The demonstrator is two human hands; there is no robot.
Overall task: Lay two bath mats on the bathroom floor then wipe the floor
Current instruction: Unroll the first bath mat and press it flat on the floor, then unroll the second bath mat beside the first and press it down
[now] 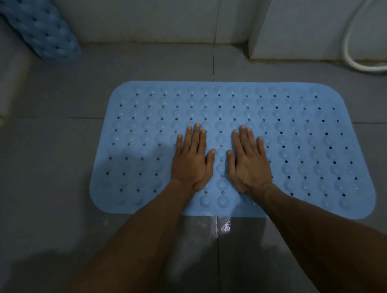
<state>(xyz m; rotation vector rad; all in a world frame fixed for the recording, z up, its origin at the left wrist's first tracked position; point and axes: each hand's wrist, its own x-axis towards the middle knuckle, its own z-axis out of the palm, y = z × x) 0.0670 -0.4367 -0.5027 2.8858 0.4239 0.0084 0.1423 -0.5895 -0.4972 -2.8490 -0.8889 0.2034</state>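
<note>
A light blue bath mat (301,144) with rows of holes and suction bumps lies flat on the grey tiled floor (53,168). My left hand (192,160) and my right hand (247,161) both press palm-down on the mat's middle, fingers straight and together, thumbs a short gap apart. A second blue mat (42,28), rolled up, leans at the far left against the wall.
White tiled walls (146,15) close the far side, with a jutting corner (262,29) at the right. A white hose (354,46) loops down to the floor at the far right. A wet, shiny patch (224,226) sits on the tiles just in front of the mat.
</note>
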